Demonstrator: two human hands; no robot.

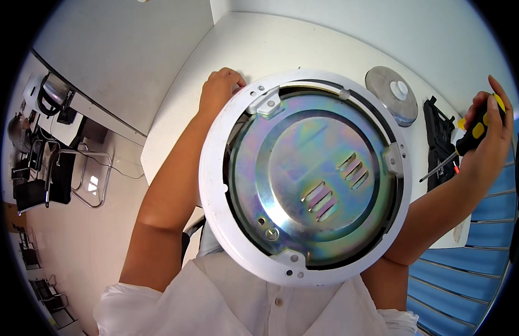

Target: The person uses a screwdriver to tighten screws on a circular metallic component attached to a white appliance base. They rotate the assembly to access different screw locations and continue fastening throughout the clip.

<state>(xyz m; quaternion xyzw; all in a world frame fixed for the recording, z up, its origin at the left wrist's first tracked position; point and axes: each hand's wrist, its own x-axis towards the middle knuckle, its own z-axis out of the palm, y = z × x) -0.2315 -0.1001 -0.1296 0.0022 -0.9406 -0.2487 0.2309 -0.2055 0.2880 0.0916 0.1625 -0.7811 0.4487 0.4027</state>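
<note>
Two hands are at work on an upturned round appliance, seemingly a rice cooker, which is tilted against the person's chest at the edge of the white table. The left hand is closed over the far rim of its white plastic base ring. The right hand is clamped on a yellow-and-black screwdriver, held clear of the work. For a sound job, the tip should be seated squarely in the screw while the rim is steadied. The iridescent bottom plate is smooth pressed metal with louvred slots. A metal disc lies beyond.
</note>
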